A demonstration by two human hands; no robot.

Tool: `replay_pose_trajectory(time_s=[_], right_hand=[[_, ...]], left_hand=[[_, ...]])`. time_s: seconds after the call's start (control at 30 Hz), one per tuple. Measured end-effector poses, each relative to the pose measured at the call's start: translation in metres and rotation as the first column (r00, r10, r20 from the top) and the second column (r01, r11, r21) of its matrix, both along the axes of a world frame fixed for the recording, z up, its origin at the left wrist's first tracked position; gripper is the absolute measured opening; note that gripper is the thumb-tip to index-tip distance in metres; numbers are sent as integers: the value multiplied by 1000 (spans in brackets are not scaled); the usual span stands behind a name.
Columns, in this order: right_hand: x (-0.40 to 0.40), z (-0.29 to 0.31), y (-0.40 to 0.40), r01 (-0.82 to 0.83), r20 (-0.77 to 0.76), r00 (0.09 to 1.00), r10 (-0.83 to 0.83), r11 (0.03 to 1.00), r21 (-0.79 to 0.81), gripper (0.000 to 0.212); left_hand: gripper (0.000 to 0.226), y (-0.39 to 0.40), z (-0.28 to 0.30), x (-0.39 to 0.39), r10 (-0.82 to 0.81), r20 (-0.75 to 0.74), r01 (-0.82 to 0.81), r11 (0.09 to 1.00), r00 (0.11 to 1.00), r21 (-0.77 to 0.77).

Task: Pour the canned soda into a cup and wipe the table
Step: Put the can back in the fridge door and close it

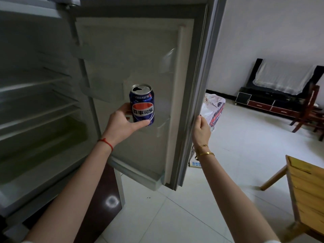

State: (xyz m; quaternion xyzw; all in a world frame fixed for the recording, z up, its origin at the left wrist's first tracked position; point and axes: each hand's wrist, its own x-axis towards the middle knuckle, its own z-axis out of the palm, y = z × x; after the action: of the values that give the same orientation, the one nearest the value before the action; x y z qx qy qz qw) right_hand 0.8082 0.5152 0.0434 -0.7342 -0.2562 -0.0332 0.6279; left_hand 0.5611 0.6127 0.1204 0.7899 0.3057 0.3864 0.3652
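My left hand (121, 123) grips a blue soda can (142, 104) upright, just in front of the shelf on the inside of the open fridge door (133, 67). The can's top shows an open mouth hole. My right hand (201, 128) is wrapped around the outer edge of the fridge door. No cup and no cloth are in view.
The fridge interior (35, 111) with bare shelves lies to the left. A wooden table (306, 186) stands at the lower right. A plastic bag (213, 109) sits on the tiled floor behind the door. A dark TV cabinet (268, 104) and wooden chair (310, 109) stand at the far right.
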Motion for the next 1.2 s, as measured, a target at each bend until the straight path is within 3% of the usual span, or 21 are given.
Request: replay_pose_trajectory(time_s=[0.17,0.37,0.9,1.2], right_hand=[[4,3,-2,-10,-14,1000,10,1000,18,30],[19,3,6,-13,-55,998,15,999,45,34],[50,-5,29,38,-65,997,-35,998,40,29],[53,-8,33,67,-61,996,-65,997,37,28]], left_hand=[[64,34,3,23,-84,-147,85,996,986,4],[52,57,2,46,-170,-243,173,985,955,-11],[42,83,1,72,-321,-375,305,947,870,-103],[67,88,-2,74,-316,-441,286,949,840,-136]])
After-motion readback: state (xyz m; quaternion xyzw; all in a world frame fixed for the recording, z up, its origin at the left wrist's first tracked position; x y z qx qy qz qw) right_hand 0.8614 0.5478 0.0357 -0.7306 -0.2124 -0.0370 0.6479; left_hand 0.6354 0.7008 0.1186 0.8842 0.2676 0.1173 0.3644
